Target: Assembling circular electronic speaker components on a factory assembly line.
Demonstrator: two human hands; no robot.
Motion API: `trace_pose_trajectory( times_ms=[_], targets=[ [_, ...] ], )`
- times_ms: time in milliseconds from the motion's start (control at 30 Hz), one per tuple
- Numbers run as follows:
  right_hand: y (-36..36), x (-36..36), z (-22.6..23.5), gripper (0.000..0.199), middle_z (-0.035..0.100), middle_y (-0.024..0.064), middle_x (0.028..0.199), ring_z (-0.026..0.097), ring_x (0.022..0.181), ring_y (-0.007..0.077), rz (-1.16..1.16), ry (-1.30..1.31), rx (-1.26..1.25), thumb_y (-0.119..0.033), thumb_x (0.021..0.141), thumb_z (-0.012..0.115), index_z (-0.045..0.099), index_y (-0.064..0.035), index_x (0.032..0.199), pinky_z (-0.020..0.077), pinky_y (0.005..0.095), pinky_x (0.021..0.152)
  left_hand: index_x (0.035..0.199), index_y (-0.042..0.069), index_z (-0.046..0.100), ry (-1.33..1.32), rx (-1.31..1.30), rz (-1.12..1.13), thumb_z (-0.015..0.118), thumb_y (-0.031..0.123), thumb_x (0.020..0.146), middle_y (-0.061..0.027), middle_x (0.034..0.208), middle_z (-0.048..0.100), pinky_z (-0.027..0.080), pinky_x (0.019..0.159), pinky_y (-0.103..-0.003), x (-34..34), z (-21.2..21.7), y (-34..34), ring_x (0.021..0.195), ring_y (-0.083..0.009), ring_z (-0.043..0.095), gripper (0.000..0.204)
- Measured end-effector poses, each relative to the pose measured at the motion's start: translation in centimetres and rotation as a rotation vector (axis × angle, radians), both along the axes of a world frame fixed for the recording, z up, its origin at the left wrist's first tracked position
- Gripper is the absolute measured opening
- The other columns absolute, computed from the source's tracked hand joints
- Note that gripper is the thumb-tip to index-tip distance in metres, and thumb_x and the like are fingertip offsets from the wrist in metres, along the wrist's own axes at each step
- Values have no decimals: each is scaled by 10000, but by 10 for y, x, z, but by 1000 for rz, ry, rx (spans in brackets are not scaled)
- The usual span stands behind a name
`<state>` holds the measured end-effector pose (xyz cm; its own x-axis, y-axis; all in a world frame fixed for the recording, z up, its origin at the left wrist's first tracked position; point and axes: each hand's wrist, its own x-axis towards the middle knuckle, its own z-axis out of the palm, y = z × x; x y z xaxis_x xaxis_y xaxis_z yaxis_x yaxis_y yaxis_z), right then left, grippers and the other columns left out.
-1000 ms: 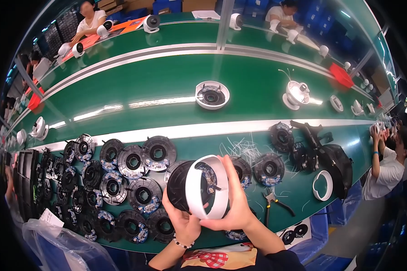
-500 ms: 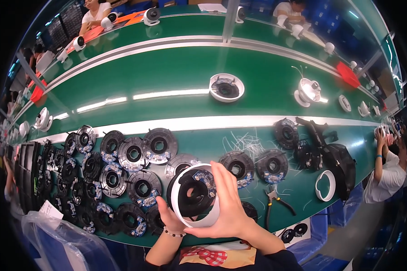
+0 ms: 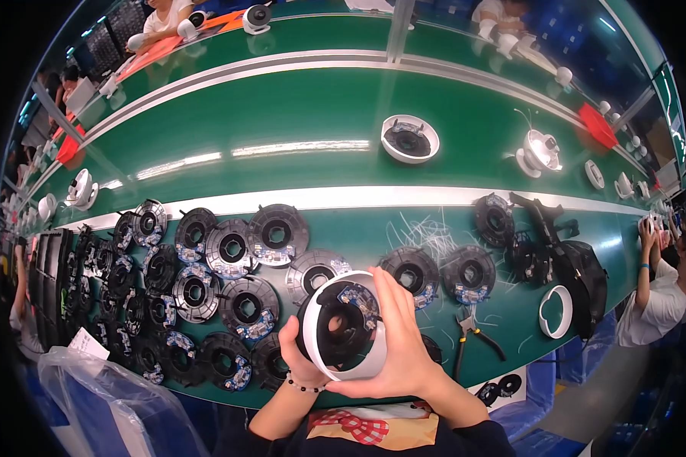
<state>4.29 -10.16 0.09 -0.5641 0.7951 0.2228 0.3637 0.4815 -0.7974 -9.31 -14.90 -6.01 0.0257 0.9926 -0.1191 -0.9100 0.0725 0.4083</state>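
Note:
In front of me my right hand (image 3: 400,346) grips a white ring-shaped housing (image 3: 372,356), fingers over its upper right side and thumb below. A black plastic disc (image 3: 322,344) with a blue circuit board (image 3: 360,295) sits within the ring, slightly tilted, and its edge sticks out behind on the left. My left hand (image 3: 301,358) is closed on the disc's lower left side, thumb up; its other fingers are mostly hidden. Below the right hand's far side lie pliers (image 3: 465,339) with yellow-and-black handles.
Several similar black discs (image 3: 245,303) cover the table's left and middle. White cable ties (image 3: 427,236), black straps (image 3: 579,266) and a white ring (image 3: 556,312) lie rightward. A filled white housing (image 3: 410,139) sits on the green belt (image 3: 297,114). Other people work around.
The whole view has shifted a little to the right. My left thumb has come in against the disc's edge, and the ring with the disc is turned slightly in my hands.

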Motion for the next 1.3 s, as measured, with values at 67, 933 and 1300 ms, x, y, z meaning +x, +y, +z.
trace_pose_trajectory(
  times_ms=[67, 933, 1300],
  targets=[
    [0, -1, -1, 1215, 252, 265, 1324, 276, 1210, 393, 9, 4, -1, -403, 458, 832, 146, 95, 1329, 257, 448, 985, 1271, 14, 384, -120, 30, 13, 328, 516, 833, -164, 1211, 489, 456, 887, -398, 2, 2, 0, 1067, -277, 517, 668],
    [1, -4, -2, 1213, 247, 287, 1305, 279, 1189, 426, 11, -110, 109, -429, 459, 820, 152, 109, 1317, 234, 490, 976, 1383, 22, 138, 201, 49, -63, 259, 744, 768, -137, 1378, 295, 314, 1018, -369, 3, 19, 8, 1235, -241, 355, 956],
    [-5, -9, -16, 1181, 288, 265, 1282, 323, 1160, 410, -55, -50, 190, -486, 449, 787, 201, 83, 1301, 257, 484, 952, 1397, 54, 75, 116, 118, -112, 634, 454, 665, -158, 1375, 275, 314, 1022, -375, -1, 16, 8, 1224, -257, 372, 1004]
  ],
)
